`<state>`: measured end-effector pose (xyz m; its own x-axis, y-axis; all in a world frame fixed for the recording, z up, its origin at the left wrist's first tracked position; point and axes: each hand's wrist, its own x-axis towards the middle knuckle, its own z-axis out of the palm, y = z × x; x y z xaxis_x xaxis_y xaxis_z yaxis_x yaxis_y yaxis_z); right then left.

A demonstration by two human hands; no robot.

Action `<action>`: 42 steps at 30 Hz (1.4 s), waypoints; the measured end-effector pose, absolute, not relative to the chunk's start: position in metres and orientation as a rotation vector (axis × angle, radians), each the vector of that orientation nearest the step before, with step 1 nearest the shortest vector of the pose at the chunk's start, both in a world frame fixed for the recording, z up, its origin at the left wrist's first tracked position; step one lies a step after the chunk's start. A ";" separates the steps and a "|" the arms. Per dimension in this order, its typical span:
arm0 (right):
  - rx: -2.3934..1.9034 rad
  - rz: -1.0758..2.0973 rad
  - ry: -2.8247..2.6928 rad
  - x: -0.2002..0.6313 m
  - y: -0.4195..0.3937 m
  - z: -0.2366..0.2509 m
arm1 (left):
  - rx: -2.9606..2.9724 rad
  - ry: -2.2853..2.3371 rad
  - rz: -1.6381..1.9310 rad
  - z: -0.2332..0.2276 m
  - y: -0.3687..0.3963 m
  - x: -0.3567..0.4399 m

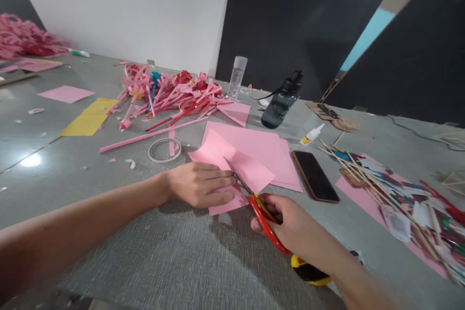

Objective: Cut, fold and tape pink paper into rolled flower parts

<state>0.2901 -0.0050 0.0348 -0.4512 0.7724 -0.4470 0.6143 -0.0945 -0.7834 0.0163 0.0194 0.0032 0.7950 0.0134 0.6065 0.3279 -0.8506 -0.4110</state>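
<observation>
My right hand (285,218) grips a pair of scissors (264,225) with red and yellow handles. Their blades point up and left, lying across a loose pink paper sheet (221,147). With its fingers stretched over the near left part of this sheet, my left hand (201,185) holds the paper beside the blades; its thumb is hidden. Part of the pink paper shows below the left fingertips and the blades. Just behind, a stack of pink sheets (286,160) lies flat on the grey table (174,261).
A tape roll (164,161) lies left of the stack, a phone (315,176) right of it. Behind are pink paper-strip flowers (174,89), a dark water bottle (278,110) and a glue bottle (312,134). Sticks and scraps (378,193) cover the right side. A yellow-black object (308,271) sits under my right wrist.
</observation>
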 end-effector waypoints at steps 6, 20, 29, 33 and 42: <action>-1.524 1.402 -2.110 0.290 -0.012 0.041 | -2.412 -0.240 -0.871 0.008 0.011 0.020; -1.390 1.560 -1.893 0.287 -0.011 0.042 | -2.346 -0.162 -0.820 0.020 0.006 0.025; -1.480 1.513 -1.900 0.291 -0.010 0.026 | -2.354 -0.136 -0.868 0.019 0.008 0.025; -1.501 1.525 -1.908 0.287 -0.009 0.028 | -2.382 -0.145 -0.861 0.017 0.009 0.025; -1.469 1.592 -1.866 0.283 -0.015 0.028 | -2.428 -0.101 -0.888 0.021 0.005 0.029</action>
<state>0.2831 -0.0154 0.0282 -0.4429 0.8127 -0.3786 0.5018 -0.1253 -0.8559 0.0294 0.0050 0.0209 0.7793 -0.1129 0.6164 0.2484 -0.8474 -0.4692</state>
